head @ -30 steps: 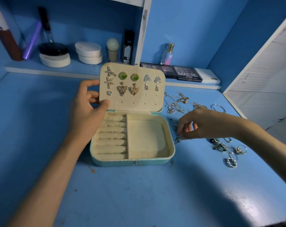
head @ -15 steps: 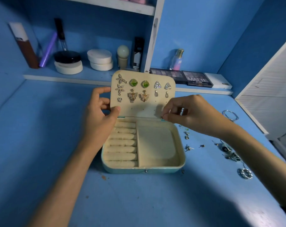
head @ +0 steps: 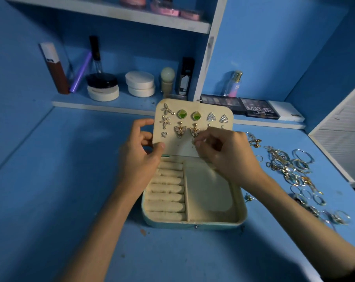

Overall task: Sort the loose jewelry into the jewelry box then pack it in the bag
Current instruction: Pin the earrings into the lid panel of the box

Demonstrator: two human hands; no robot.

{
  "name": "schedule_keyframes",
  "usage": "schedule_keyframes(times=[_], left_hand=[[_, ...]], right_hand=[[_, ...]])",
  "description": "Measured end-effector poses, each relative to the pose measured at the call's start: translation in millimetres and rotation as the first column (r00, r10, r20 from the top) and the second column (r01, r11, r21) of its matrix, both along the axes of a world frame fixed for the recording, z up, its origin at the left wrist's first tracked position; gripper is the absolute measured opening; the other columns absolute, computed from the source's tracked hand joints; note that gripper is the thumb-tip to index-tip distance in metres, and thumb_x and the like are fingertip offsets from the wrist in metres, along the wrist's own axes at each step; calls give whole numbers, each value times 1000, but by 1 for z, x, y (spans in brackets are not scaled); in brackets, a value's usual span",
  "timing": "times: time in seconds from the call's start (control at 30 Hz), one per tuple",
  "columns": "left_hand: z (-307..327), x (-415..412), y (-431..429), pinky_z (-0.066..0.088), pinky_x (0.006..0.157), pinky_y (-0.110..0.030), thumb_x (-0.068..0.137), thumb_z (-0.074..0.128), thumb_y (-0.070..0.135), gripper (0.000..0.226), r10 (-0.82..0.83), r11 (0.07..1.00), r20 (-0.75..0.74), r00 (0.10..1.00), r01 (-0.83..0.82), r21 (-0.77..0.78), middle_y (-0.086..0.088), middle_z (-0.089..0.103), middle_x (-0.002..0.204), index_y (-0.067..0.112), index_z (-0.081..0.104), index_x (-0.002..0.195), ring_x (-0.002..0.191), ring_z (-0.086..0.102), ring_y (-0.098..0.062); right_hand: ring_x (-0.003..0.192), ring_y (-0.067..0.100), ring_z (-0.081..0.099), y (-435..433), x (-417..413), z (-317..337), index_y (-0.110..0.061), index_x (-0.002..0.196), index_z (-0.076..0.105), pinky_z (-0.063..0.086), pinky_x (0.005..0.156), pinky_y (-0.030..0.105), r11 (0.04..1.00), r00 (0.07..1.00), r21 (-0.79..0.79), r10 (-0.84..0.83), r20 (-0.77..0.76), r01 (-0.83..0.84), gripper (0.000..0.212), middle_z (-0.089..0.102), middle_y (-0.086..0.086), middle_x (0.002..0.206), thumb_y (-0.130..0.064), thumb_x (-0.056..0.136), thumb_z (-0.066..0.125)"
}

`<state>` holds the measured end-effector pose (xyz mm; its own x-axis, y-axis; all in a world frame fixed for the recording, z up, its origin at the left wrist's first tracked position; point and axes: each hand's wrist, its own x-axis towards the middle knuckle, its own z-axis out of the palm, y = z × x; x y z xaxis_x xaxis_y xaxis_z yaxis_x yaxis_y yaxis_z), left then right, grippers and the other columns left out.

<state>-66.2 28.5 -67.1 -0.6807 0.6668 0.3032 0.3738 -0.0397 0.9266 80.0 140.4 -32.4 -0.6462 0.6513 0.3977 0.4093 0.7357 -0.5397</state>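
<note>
In the head view, the jewelry box (head: 193, 219) sits open on the blue desk (head: 50, 190) right in front of the person, its lid (head: 179, 148) standing upright so the earring panel faces them. The left hand (head: 140, 159) grips the lid's left edge, thumb on the front and fingers curled behind. This probably braces the panel so it does not fold back when something is pushed into it. The right hand (head: 225, 153) is closed narrowly, thumb and forefinger pinching a small gold piece (head: 194, 141) against the bare lower part of the panel, just below the butterfly earrings (head: 179, 130). It is likely an earring post being lined up with a hole, though it is too small to be sure. The green studs (head: 181, 114) and other pairs already fill the upper rows. In the base, the ring rolls (head: 166, 190) and the open compartment (head: 209, 192) hold nothing that shows. The loose jewelry (head: 284, 165), a tangle of rings, hoops and chains, lies on the desk to the right of the box, within reach of the right hand, so much of the sorting seems left to do. No bag is in view.
</note>
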Motion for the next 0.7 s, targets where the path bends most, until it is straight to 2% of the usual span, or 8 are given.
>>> schedule_keyframes(times=[0.1, 0.2, 0.27, 0.4, 0.47, 0.6, 0.7], left_hand=[[0, 0, 0, 49, 65, -16, 83, 67, 3, 41, 1, 1000, 6, 1000, -1, 10, 9, 66, 86, 28, 48, 110, 76, 61, -5], [0, 0, 1, 49, 66, -16, 83, 67, 4, 42, 5, 1000, 0, 1000, -5, 11, 8, 67, 87, 29, 47, 110, 75, 61, -4], [0, 0, 1, 49, 66, -15, 82, 67, 4, 42, 7, 1000, -3, 1000, -7, 13, 7, 67, 87, 29, 48, 109, 74, 61, -3], [2, 1, 0, 44, 63, -7, 82, 67, 3, 41, 0, 1000, -5, 1000, 0, 15, 9, 66, 85, 27, 48, 109, 73, 60, -1], [2, 0, 0, 44, 64, -8, 82, 67, 3, 41, -8, 1000, -1, 1000, 8, 17, 9, 66, 86, 27, 48, 109, 74, 61, -2], [2, 1, 0, 46, 65, -9, 83, 67, 2, 41, -13, 1000, -17, 1000, 13, 12, 11, 66, 87, 26, 47, 110, 78, 61, -2], [3, 1, 0, 46, 64, -8, 83, 66, 1, 40, -16, 1000, -14, 1000, 16, 14, 11, 65, 87, 24, 47, 110, 78, 60, 1]], right_hand=[[57, 13, 51, -4, 3, -1, -24, 84, 69, 46, 57, 31, 996, 999, 90, -29, 42, 25, 17, 58, -6, 61, -30, 79, 55], [56, 12, 50, -6, 1, 1, -24, 83, 70, 44, 56, 31, 997, 999, 65, -38, 35, 36, 15, 58, -6, 59, -30, 79, 56], [49, 12, 45, -6, -2, 1, -22, 81, 70, 39, 53, 28, 999, 999, 3, -47, -7, 47, 9, 56, -4, 53, -22, 82, 62], [49, 17, 41, -9, -3, 4, -16, 77, 71, 29, 46, 17, 993, 995, -97, -69, -72, 62, 11, 56, 7, 51, -12, 82, 62], [48, 16, 40, -11, -3, 4, -16, 75, 71, 29, 45, 15, 987, 991, -138, -93, -94, 80, 12, 57, 10, 52, -11, 82, 62], [43, 4, 42, -14, -4, 7, -13, 73, 71, 31, 42, 10, 943, 978, -323, -138, -155, 82, 14, 60, 9, 54, -7, 81, 62], [36, 7, 39, -16, -5, 5, -11, 71, 70, 34, 39, 18, 890, 969, -454, -151, -194, 48, 15, 53, 6, 48, -7, 83, 62]])
